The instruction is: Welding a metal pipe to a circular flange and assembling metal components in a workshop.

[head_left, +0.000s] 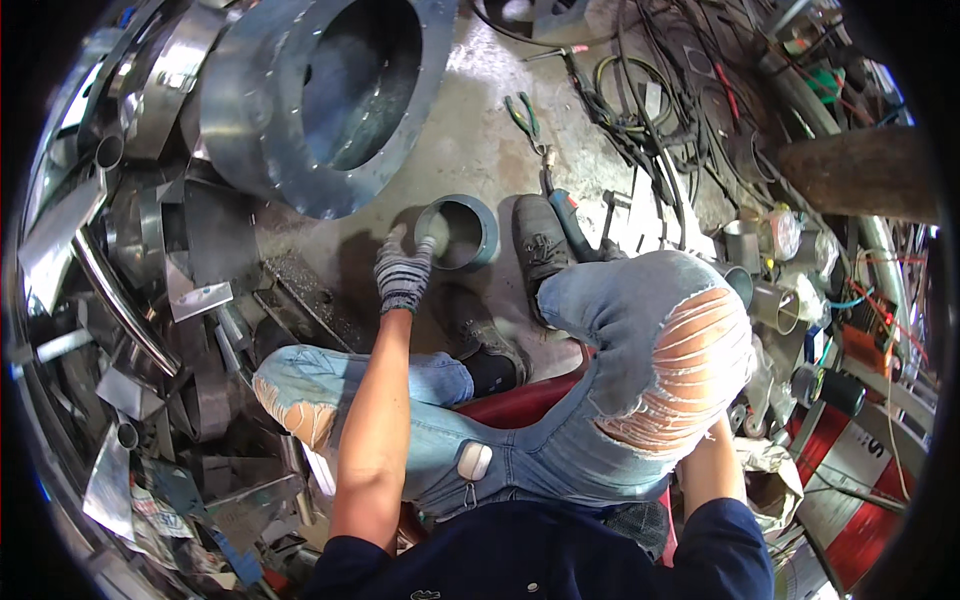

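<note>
My left hand (403,272), in a grey-and-white striped glove, reaches down to the floor beside a short metal pipe ring (486,222). Its fingers are stretched and apart. The thumb side touches or overlaps the ring's left rim; a firm hold cannot be made out. The ring rests on the floor, its round opening facing up. My right forearm (712,468) passes down behind my raised right knee, which hides the right hand and anything in it. Near my right shoe (540,240) lies a blue-and-black power tool (570,222).
A large flanged metal cylinder (290,120) stands at the far left. Green-handled pliers (523,118) lie ahead. Cables and hoses (640,105) coil at far right. Metal offcuts (210,400) pile up on the left. A rusty pipe (860,172) juts in from the right.
</note>
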{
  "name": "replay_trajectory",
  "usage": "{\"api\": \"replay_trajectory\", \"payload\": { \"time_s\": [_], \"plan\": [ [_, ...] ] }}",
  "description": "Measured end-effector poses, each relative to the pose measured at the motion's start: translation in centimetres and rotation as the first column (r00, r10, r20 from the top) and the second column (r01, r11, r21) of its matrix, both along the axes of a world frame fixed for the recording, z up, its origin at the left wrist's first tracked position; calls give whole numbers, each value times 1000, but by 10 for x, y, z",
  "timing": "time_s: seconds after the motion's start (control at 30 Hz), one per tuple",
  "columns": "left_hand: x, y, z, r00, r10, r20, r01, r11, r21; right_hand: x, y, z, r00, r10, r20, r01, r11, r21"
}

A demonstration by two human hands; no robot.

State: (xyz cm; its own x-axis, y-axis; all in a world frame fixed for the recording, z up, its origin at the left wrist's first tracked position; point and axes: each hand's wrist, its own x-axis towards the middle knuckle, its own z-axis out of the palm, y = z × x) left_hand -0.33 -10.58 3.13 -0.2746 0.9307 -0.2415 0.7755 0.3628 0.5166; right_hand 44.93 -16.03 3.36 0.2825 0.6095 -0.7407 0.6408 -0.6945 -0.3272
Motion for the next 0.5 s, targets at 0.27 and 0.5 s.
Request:
{"api": "replay_trajectory", "payload": {
  "time_s": [0.27,0.5],
  "plan": [
    [75,45,78,710,-607,-356,402,765,-503,-88,60,-16,977,212,23,-212,965,153],
    [104,81,67,877,-380,-293,152,800,-581,-65,71,-49,986,163,-27,-154,966,205]
  ]
}}
